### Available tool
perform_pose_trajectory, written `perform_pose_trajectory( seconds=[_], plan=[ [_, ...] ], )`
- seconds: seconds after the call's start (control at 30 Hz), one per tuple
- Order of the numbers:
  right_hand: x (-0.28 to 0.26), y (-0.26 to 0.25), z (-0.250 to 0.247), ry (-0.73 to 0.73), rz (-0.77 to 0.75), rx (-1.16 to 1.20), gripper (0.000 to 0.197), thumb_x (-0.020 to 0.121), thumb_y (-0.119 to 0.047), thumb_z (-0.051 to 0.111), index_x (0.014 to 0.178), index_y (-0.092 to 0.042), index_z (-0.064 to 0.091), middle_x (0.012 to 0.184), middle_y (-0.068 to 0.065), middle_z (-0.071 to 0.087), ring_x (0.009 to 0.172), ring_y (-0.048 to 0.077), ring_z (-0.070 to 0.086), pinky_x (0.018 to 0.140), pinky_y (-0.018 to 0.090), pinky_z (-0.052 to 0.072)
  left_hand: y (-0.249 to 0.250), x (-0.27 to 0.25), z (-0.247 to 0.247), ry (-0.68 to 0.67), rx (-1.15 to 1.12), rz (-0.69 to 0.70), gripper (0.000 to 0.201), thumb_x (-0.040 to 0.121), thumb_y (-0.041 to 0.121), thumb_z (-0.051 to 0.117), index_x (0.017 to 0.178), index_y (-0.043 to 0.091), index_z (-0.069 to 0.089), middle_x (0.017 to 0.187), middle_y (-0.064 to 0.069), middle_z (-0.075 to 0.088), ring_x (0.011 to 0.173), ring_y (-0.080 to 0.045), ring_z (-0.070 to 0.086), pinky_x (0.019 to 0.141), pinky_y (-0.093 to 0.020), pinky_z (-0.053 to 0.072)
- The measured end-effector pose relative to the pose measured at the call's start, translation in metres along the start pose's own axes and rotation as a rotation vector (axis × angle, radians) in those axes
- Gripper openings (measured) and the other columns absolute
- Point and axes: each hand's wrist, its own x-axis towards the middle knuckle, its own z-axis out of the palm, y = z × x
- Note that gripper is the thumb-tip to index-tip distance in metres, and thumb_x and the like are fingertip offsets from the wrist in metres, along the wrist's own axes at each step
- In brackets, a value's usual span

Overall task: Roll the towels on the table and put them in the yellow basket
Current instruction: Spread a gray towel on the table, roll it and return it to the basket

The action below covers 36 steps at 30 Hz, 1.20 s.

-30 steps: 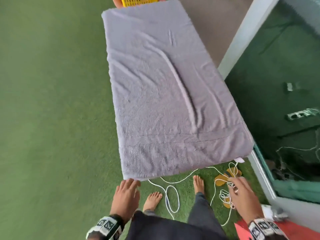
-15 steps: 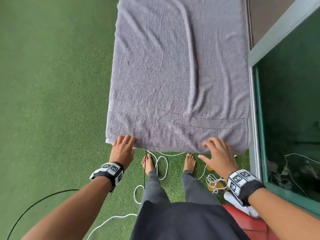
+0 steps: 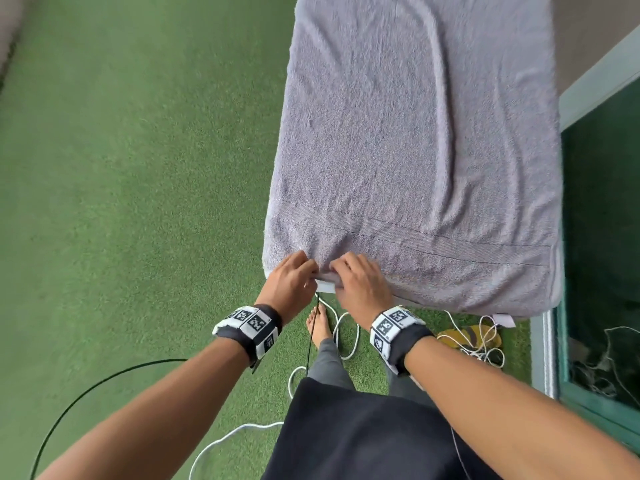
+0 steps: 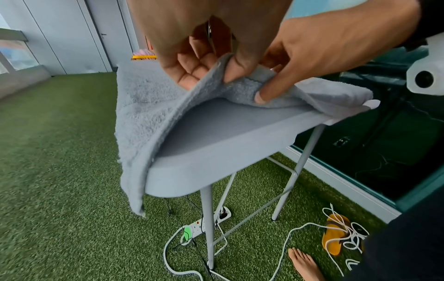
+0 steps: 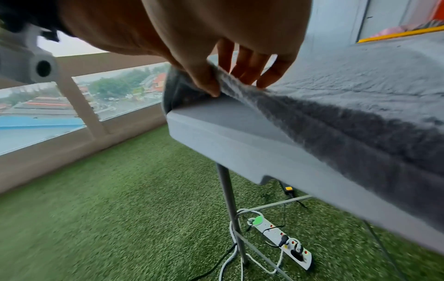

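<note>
A large grey towel (image 3: 415,133) lies spread over the whole grey folding table (image 4: 216,152). My left hand (image 3: 306,270) and right hand (image 3: 339,270) sit close together at the towel's near edge, towards its left corner. In the left wrist view my left hand (image 4: 209,73) pinches the hem, thumb under and fingers on top. My right hand (image 4: 266,81) pinches the same hem just beside it. The hem is lifted, baring the tabletop (image 5: 228,114) underneath. The yellow basket (image 4: 144,56) shows only as a rim beyond the table's far end.
Green artificial turf (image 3: 138,202) covers the floor. Under the table lie a white power strip (image 4: 204,224), white cables (image 3: 346,337) and a yellow sandal (image 3: 471,336). My bare foot (image 3: 320,323) stands by the near table leg. A glass door (image 3: 602,237) runs along the right.
My right hand slid left along the near edge to meet my left hand. Both now pinch the hem and have raised it off the table.
</note>
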Motion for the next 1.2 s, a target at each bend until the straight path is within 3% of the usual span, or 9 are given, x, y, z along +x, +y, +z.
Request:
perform_pose_trajectory(
  seconds=[0.17,0.3,0.43,0.63,0.73,0.87,0.93,1.1,1.2],
  plan=[
    [-0.017,0.048,-0.023,0.101,0.145,-0.023,0.032,0.07,0.003,0.074,0.093,-0.017,0.066,0.094,-0.004,0.057,0.087,0.015,0.055,0.081,0.034,0.052,-0.005,-0.004,-0.012,0.012,0.014,0.009,0.019,0.072,-0.012,0.06,0.078,0.006,0.056,0.081,-0.003,0.051,0.066,-0.016,0.048,0.058,-0.022,0.046],
    [-0.073,0.111,-0.047,0.126,0.3,-0.103,0.041,0.066,0.008,0.072,0.096,-0.019,0.074,0.096,-0.004,0.056,0.091,0.017,0.052,0.085,0.04,0.051,-0.015,-0.013,-0.011,-0.004,0.116,-0.004,0.029,0.066,-0.013,0.063,0.08,0.011,0.055,0.081,-0.002,0.054,0.07,-0.021,0.051,0.058,-0.035,0.052],
    [-0.128,0.16,-0.063,0.21,0.482,-0.141,0.059,0.06,0.014,0.07,0.105,-0.023,0.076,0.099,-0.002,0.055,0.09,0.019,0.047,0.077,0.041,0.051,-0.014,-0.015,-0.008,-0.053,0.265,-0.059,0.036,0.059,-0.007,0.073,0.079,0.016,0.057,0.069,0.0,0.061,0.063,-0.023,0.057,0.061,-0.035,0.05],
    [-0.174,0.195,-0.073,0.253,0.674,0.013,0.053,0.073,0.018,0.061,0.111,-0.015,0.073,0.093,-0.008,0.041,0.075,0.013,0.043,0.056,0.032,0.048,-0.007,-0.011,0.007,-0.105,0.255,-0.128,0.037,0.059,-0.017,0.055,0.079,0.014,0.054,0.071,-0.001,0.055,0.061,-0.019,0.047,0.059,-0.037,0.05],
    [-0.183,0.213,-0.078,0.277,0.705,0.049,0.052,0.074,0.018,0.059,0.111,-0.016,0.074,0.096,-0.012,0.038,0.068,0.014,0.047,0.053,0.039,0.052,-0.002,-0.006,0.012,-0.131,0.314,-0.157,0.034,0.059,-0.015,0.062,0.078,0.013,0.057,0.074,-0.001,0.054,0.064,-0.018,0.045,0.059,-0.037,0.05],
    [-0.191,0.224,-0.091,0.308,0.715,0.045,0.046,0.074,0.019,0.06,0.106,-0.012,0.073,0.098,-0.004,0.051,0.065,0.016,0.049,0.048,0.033,0.044,-0.009,-0.004,0.012,-0.181,0.462,-0.296,0.032,0.082,0.008,0.058,0.112,0.019,0.056,0.103,-0.001,0.061,0.094,-0.021,0.057,0.083,-0.039,0.047],
    [-0.192,0.227,-0.093,0.323,0.7,0.031,0.04,0.072,0.019,0.062,0.097,-0.011,0.069,0.1,0.002,0.06,0.067,0.019,0.051,0.053,0.027,0.038,-0.015,-0.005,0.008,-0.169,0.474,-0.354,0.033,0.086,0.006,0.049,0.116,0.019,0.053,0.106,0.0,0.062,0.099,-0.021,0.057,0.086,-0.038,0.045],
    [-0.191,0.232,-0.095,0.34,0.682,-0.075,0.036,0.065,0.015,0.071,0.078,-0.017,0.062,0.078,-0.002,0.058,0.062,0.019,0.047,0.067,0.031,0.032,-0.032,-0.009,-0.004,-0.002,0.351,-0.383,0.028,0.071,-0.012,0.055,0.086,0.011,0.059,0.082,-0.006,0.065,0.076,-0.027,0.057,0.067,-0.038,0.043],
    [-0.189,0.235,-0.092,0.369,0.661,-0.088,0.035,0.065,0.016,0.07,0.073,-0.017,0.062,0.073,-0.005,0.053,0.063,0.02,0.046,0.067,0.03,0.029,-0.042,-0.011,-0.012,0.157,0.279,-0.349,0.014,0.071,-0.006,0.055,0.072,0.007,0.061,0.074,-0.01,0.064,0.068,-0.029,0.053,0.062,-0.039,0.042]
  ],
)
